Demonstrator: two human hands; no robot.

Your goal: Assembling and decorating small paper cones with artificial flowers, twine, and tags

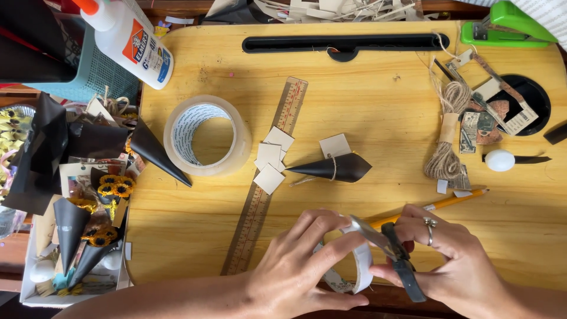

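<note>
Your left hand (301,263) pinches a small white tape roll (357,266) at the near edge of the wooden desk (366,106), its fingers closed on the roll and on the free end drawn off it. Your right hand (455,260) is clenched on a pair of scissors (390,245), black handles in the fingers and the blades angled up and left onto that drawn-out strip. This looks like the cutting step: a short piece of tape is about to be snipped off. The next move calls for keeping the strip taut between thumb and forefinger, and closing the blades squarely across it, clear of your left fingertips. Just beyond your hands lie a yellow pencil (455,201), a black paper cone (333,168) tied with twine, small card squares (270,159) and a ruler (266,177) beside a large clear tape roll (207,134).
</note>
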